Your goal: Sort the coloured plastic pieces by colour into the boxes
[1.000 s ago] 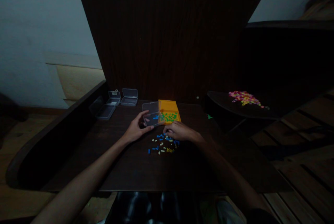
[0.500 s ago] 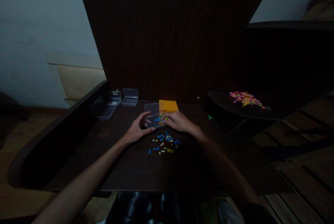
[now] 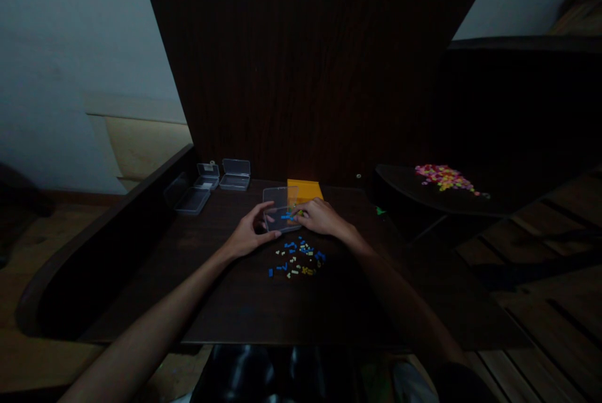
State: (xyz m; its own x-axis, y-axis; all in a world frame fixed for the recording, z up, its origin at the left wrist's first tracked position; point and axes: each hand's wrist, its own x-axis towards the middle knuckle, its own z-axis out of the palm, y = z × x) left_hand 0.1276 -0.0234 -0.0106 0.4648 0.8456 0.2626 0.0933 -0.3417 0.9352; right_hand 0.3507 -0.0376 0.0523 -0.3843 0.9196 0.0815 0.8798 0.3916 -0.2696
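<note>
My left hand (image 3: 250, 232) is closed around the left side of a clear plastic box (image 3: 277, 225), thumb along its near edge. The lid (image 3: 281, 197) stands raised at the back. Inside, at the right, lie small blue bricks (image 3: 286, 216) and some yellow or green ones. My right hand (image 3: 322, 216) reaches over the box's right end, its fingertips bunched together down at the pieces. Whatever lies between those fingers is too small and dark to make out. Just in front of the box, loose blue, cream and yellow bricks (image 3: 294, 259) are scattered on the dark table (image 3: 235, 309).
Behind the box lies an orange-yellow flat item (image 3: 305, 190). Several open clear boxes (image 3: 235, 182) stand at the back left. A heap of pink and yellow pieces (image 3: 444, 177) rests on a side shelf (image 3: 414, 193). A small green piece (image 3: 380, 210) sits near it.
Both hands and the box stay nearly in place, with a slight shift of the whole view. The right fingertips have moved a little among the pieces in the box.
</note>
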